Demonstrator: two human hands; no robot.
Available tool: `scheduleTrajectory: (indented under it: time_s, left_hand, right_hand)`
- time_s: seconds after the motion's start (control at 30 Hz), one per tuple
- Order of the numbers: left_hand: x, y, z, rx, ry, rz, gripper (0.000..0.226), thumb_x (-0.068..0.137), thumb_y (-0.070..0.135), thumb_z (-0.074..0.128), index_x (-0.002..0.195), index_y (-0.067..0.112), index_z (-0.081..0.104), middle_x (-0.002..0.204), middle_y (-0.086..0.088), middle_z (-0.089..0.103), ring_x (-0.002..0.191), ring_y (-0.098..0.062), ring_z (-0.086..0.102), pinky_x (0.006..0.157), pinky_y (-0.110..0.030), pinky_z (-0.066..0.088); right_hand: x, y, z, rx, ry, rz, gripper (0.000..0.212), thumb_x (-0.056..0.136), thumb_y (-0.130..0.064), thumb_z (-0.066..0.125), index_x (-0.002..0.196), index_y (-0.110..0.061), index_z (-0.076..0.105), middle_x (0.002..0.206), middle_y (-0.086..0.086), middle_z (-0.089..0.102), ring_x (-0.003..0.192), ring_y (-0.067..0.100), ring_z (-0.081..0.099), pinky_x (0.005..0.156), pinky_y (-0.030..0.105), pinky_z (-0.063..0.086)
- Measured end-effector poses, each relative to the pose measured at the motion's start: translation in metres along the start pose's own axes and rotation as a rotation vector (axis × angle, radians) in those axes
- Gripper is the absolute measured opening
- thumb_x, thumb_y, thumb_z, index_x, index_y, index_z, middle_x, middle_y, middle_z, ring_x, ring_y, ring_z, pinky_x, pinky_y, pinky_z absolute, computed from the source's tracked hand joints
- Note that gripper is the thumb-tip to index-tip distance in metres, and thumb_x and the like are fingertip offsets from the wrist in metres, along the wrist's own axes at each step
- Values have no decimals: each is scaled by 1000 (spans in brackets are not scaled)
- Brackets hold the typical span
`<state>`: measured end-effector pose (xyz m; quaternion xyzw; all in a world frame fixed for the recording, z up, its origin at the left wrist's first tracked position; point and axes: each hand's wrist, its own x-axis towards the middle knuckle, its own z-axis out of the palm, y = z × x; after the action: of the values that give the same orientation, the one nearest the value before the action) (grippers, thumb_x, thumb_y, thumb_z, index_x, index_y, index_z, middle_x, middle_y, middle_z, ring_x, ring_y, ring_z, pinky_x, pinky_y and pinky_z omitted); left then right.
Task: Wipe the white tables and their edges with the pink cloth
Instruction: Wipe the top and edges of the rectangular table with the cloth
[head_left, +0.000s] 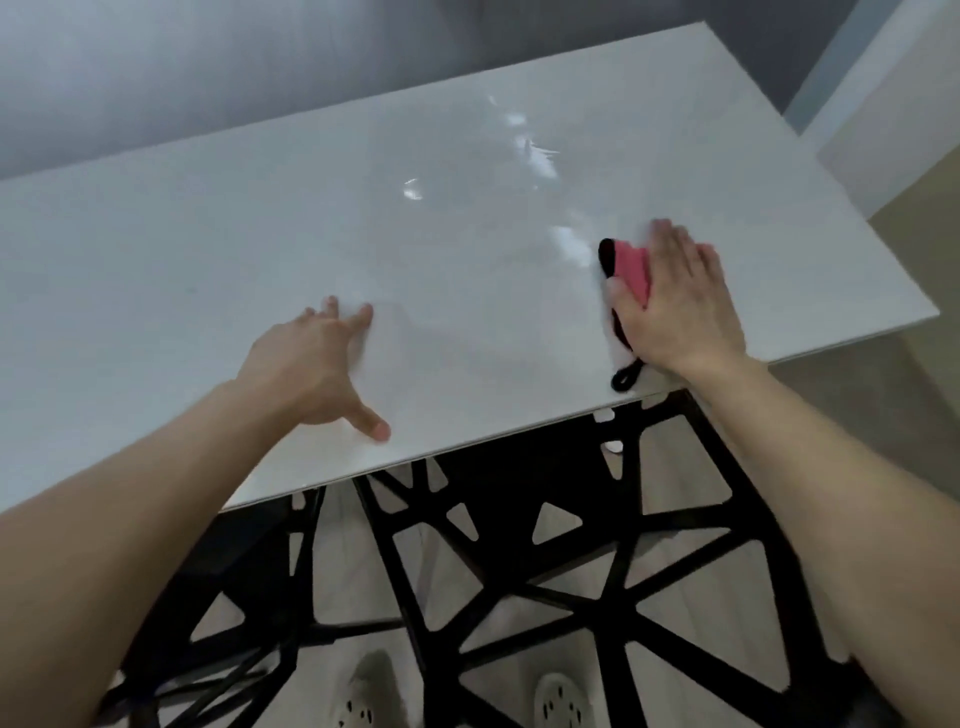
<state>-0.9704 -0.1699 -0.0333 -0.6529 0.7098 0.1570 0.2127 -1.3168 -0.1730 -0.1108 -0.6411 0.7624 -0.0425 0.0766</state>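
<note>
A glossy white table (363, 218) fills the middle of the view, its near edge running diagonally from lower left to right. My right hand (680, 306) lies flat on the pink cloth (631, 270), pressing it onto the tabletop near the front right edge. The cloth has black trim and a black loop (623, 378) that sticks out by my wrist. My left hand (317, 364) rests palm down on the table near the front edge, fingers spread, holding nothing.
A black chair with an open triangular lattice (519, 561) stands under the table's near edge. My feet in pale perforated shoes (558, 701) show through it. A second white surface (893, 119) stands at the right. A grey wall lies behind.
</note>
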Motion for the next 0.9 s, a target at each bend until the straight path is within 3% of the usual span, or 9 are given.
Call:
scheduleTrajectory:
  time_s: [0.1, 0.2, 0.3, 0.43, 0.53, 0.63, 0.73, 0.8, 0.9]
  left_hand:
    - [1, 2, -1, 7, -12, 13, 167, 40, 77, 97, 173, 37, 5, 181, -7, 9, 161, -36, 29, 126, -52, 37]
    - [0, 2, -1, 29, -24, 7, 167, 40, 82, 94, 173, 40, 2, 181, -6, 6, 163, -33, 26, 127, -50, 35]
    - [1, 0, 0, 49, -40, 3, 168, 39, 86, 90, 172, 42, -2, 182, -3, 2, 165, -30, 22, 128, -49, 35]
    - [2, -1, 1, 23, -20, 8, 167, 39, 85, 91, 171, 44, -1, 182, -1, 3, 166, -27, 19, 128, -49, 35]
    - [1, -1, 0, 26, -5, 2, 165, 40, 84, 92, 171, 44, 1, 182, 0, 5, 165, -27, 22, 125, -50, 39]
    - [-1, -2, 0, 35, -2, 0, 166, 40, 86, 91, 171, 44, 0, 182, 0, 5, 165, -25, 22, 124, -49, 40]
    - [0, -2, -4, 55, -24, 20, 166, 41, 83, 93, 172, 41, -1, 182, -3, 5, 165, -27, 22, 124, -48, 40]
    - [0, -4, -11, 72, -29, 50, 160, 45, 75, 98, 172, 41, 7, 180, -4, 18, 157, -29, 39, 120, -45, 45]
    - [12, -18, -28, 28, 21, 95, 125, 55, 59, 103, 162, 43, 41, 147, -2, 62, 126, -28, 63, 102, -39, 54]
  right_hand:
    - [-5, -70, 21, -11, 85, 57, 84, 102, -57, 11, 159, -3, 42, 165, 26, 41, 161, 39, 24, 131, 57, 14]
    - [-54, -152, 34, 13, -134, -498, 84, 106, -61, 8, 171, -9, 19, 180, 16, 9, 168, 28, -5, 134, 51, -5]
    - [-46, -118, 18, -25, -199, -786, 77, 109, -66, 18, 174, -24, 10, 181, 1, -4, 167, 15, -13, 134, 42, -10]
    - [22, 1, -2, -15, -7, -244, 81, 102, -69, 20, 169, -26, 28, 180, 11, 16, 167, 27, 6, 134, 47, 1]
    - [19, -33, 6, 20, 87, 79, 84, 104, -60, 21, 167, -5, 30, 175, 25, 23, 166, 37, 13, 135, 54, 8]
    - [-38, -135, 29, 10, -33, -453, 81, 108, -58, 20, 171, -8, 20, 180, 16, 12, 168, 26, 1, 135, 48, 1]
    - [-46, -140, 24, -73, -208, -939, 75, 109, -62, 17, 173, -25, 10, 181, 2, -1, 167, 16, -9, 135, 41, -7]
    - [0, -102, 19, -86, -170, -853, 74, 105, -62, 22, 172, -30, 23, 181, 2, 13, 168, 20, 2, 136, 46, 3]
    - [59, -60, 6, -46, -50, -263, 79, 103, -63, 23, 171, -22, 22, 180, 9, 15, 168, 24, 4, 136, 47, 3]
